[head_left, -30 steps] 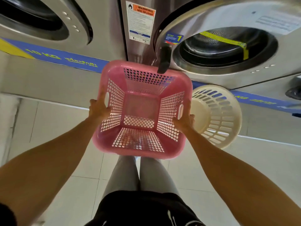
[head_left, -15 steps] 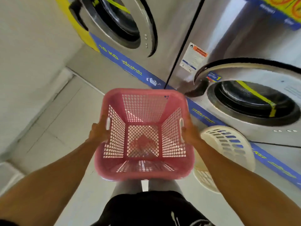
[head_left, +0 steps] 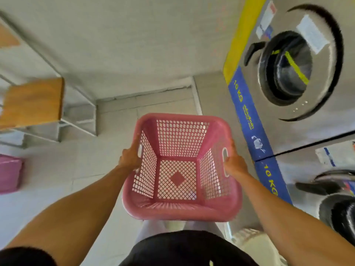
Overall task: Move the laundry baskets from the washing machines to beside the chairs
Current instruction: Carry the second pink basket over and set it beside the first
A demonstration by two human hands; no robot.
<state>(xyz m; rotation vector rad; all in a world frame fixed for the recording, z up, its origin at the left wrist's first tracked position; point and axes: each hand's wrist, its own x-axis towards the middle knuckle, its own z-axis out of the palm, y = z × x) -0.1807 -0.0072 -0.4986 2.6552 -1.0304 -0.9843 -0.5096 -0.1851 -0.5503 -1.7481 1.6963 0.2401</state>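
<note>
Now: pink basket carried in both hands, clear of the floor

Largest first. Washing machines (head_left: pixel 299 77) fill the right side: brushed steel fronts, round glass doors with dark rubber rims, a blue strip printed "10 KG" along the base, and a yellow band at the end of the row. Floor (head_left: pixel 48 189) is pale glossy tile; a plain wall runs behind it.

Chair (head_left: pixel 32 102) stands at upper left, with a flat wooden seat on a thin white metal frame, motion-blurred.

Pink laundry basket (head_left: pixel 180 169) sits mid-frame, held up in front of the body. It is square moulded plastic with rounded corners and a thick smooth rim; the walls and bottom are open lattice, with a solid diamond at the centre of the base. Empty.

White basket (head_left: pixel 255 244) is at lower right, near the machines, with a rounded rim and pale slotted plastic; mostly hidden by the right arm.

Second pink item (head_left: pixel 9 173) is cut off at the left edge near the chair, too blurred to identify for certain.

Left hand (head_left: pixel 128 158) is curled closed around the left handle slot. Right hand (head_left: pixel 235 166) is closed on the right handle slot, fingers hooked through.
</note>
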